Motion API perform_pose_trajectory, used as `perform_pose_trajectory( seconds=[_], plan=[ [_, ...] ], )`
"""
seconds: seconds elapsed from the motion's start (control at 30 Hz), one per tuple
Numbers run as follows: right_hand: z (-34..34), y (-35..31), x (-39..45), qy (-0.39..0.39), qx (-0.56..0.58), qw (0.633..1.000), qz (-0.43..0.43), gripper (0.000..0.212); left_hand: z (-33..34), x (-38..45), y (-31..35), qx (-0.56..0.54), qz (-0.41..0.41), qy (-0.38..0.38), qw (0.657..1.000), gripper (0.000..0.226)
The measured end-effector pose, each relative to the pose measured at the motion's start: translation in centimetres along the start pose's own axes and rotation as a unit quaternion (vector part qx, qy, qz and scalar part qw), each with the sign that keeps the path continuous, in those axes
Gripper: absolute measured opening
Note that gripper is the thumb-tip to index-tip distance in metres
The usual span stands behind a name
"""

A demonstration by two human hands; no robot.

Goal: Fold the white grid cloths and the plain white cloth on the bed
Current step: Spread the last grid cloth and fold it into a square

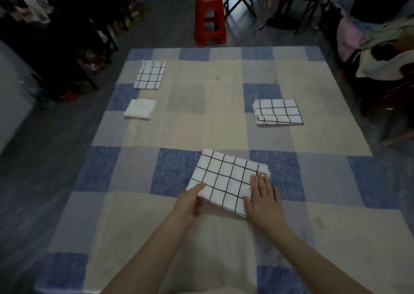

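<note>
A folded white cloth with a black grid (pixel 226 179) lies on the bed in front of me. My left hand (pixel 190 201) pinches its near left corner, thumb on top. My right hand (pixel 263 198) rests flat on its right end, fingers spread. A second folded grid cloth (pixel 277 112) lies at the right, a third grid cloth (pixel 150 75) at the far left. The plain white cloth (pixel 140 108) lies folded just in front of that one.
The bed cover (pixel 201 119) is checked in blue, grey and cream. A red plastic stool (pixel 209 18) stands beyond the far edge. Clothes are piled on a chair (pixel 380 54) at the right, dark racks (pixel 67 36) at the left.
</note>
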State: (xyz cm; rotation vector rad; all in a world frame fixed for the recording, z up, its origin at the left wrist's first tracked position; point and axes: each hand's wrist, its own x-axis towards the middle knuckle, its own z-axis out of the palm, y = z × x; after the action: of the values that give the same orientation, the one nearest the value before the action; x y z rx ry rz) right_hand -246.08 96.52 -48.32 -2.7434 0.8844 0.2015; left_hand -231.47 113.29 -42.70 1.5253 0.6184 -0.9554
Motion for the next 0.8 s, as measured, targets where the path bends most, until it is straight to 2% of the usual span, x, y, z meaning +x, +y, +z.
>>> perform_pose_trajectory(
  seconds=[0.07, 0.17, 0.27, 0.37, 0.43, 0.47, 0.53, 0.63, 0.67, 0.73, 0.8],
  plan=[
    [-0.2, -0.1, 0.1, -0.012, -0.002, 1.0, 0.002, 0.076, 0.7, -0.8, -0.7, 0.066, -0.014, -0.044, 0.997, 0.019],
    [-0.8, -0.4, 0.2, -0.04, 0.008, 0.999, 0.015, 0.079, 1.6, -1.5, -1.0, 0.035, 0.027, -0.047, 0.998, 0.004],
    [-1.8, -1.0, 0.4, -0.069, 0.061, 0.995, 0.034, 0.071, 2.0, -1.9, 0.0, 0.041, 0.088, -0.063, 0.993, 0.018],
    [-4.4, -1.4, 1.3, 0.014, 0.215, 0.975, 0.051, 0.064, 2.3, -2.9, 2.6, 0.103, 0.169, -0.068, 0.978, 0.018],
    [-7.2, -1.5, 2.2, 0.035, 0.334, 0.941, 0.049, 0.068, 2.2, -4.1, 5.0, 0.118, 0.22, -0.106, 0.962, 0.021],
    [-8.6, -1.5, 2.7, 0.018, 0.404, 0.913, 0.058, 0.072, 2.1, -4.7, 6.1, 0.122, 0.239, -0.131, 0.954, 0.023],
    [-11.2, -1.8, 3.6, -0.042, 0.517, 0.852, 0.079, 0.083, 1.7, -5.5, 8.2, 0.136, 0.261, -0.167, 0.941, 0.025],
    [-12.8, -1.8, 4.7, -0.134, 0.561, 0.812, 0.091, 0.097, 0.8, -5.7, 10.1, 0.139, 0.263, -0.207, 0.932, 0.024],
    [-12.8, -1.8, 5.0, -0.183, 0.589, 0.781, 0.096, 0.091, 0.5, -5.7, 10.5, 0.138, 0.26, -0.216, 0.931, 0.023],
    [-13.0, -2.0, 5.1, -0.287, 0.645, 0.701, 0.1, 0.06, 0.0, -5.4, 10.9, 0.136, 0.251, -0.238, 0.928, 0.028],
    [-13.1, -2.5, 4.9, -0.363, 0.637, 0.672, 0.104, 0.044, -0.5, -5.0, 11.2, 0.137, 0.236, -0.258, 0.927, 0.036]
  ],
)
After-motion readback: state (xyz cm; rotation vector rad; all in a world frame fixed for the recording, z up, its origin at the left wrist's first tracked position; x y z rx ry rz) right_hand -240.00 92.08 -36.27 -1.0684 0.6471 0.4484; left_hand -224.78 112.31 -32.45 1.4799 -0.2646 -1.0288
